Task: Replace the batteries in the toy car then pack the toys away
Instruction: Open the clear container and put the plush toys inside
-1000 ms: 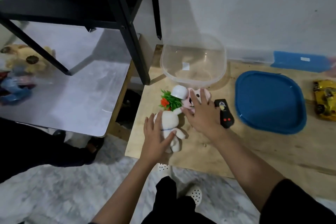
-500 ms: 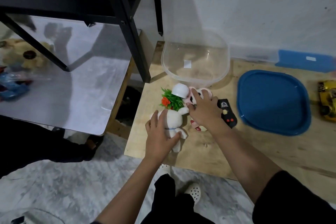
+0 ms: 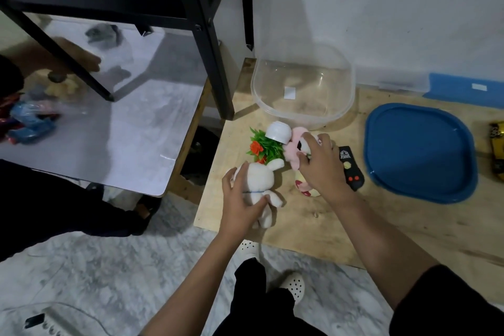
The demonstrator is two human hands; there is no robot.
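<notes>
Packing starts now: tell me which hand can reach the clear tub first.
Probably right: the right hand grips the pink plush just in front of the tub; the left hand holds the white bunny farther back.

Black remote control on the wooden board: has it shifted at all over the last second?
No. The black remote lies where it did, just left of the blue lid, at the same slant; only the camera view shifted.

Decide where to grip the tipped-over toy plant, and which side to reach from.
Take the white pot, not the soft leaves. It lies on its side, base toward the clear tub, with the pink plush close on its right. So probably come from above, pinching across its round sides.
</notes>
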